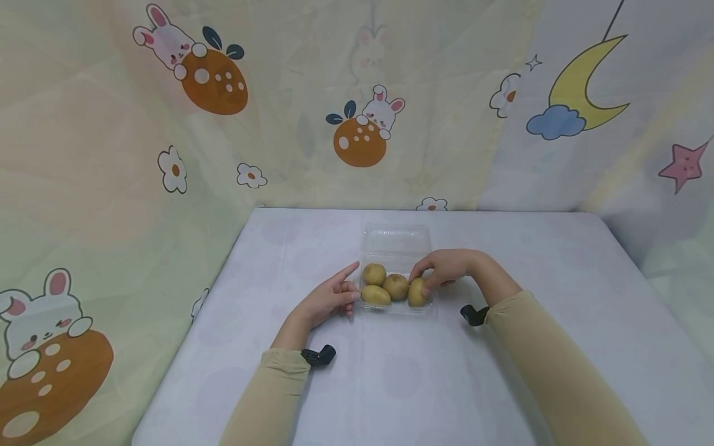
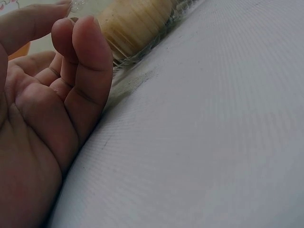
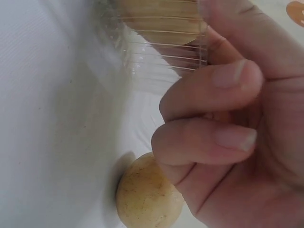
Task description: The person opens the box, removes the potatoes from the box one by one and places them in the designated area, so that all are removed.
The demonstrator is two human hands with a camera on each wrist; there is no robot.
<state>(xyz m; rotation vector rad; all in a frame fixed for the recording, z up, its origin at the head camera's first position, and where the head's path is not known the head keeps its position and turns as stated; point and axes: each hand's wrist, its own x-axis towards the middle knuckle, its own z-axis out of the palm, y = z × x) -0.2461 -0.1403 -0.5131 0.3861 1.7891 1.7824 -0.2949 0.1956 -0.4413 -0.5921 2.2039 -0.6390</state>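
A clear plastic clamshell box [image 1: 397, 240] lies with its lid folded back, several potatoes [image 1: 396, 287] in its base. My right hand [image 1: 450, 265] pinches the rightmost potato [image 1: 416, 293] between thumb and fingers, inside the box at its right wall. In the right wrist view that potato [image 3: 161, 21] shows through the ribbed wall, with two fingers curled outside it. My left hand [image 1: 333, 295] is at the box's left side, index finger stretched along the edge near the hinge, other fingers loosely bent. In the left wrist view its fingertips [image 2: 88, 35] are close to a potato [image 2: 135, 23] behind the wall.
Another potato [image 3: 149, 192] lies on the table outside the box, beneath my right hand and hidden from the head view. A white cloth [image 1: 401, 371] covers the table. Printed fabric [image 1: 290, 80] hangs behind its far edge. Each wrist carries a black camera [image 1: 319, 356].
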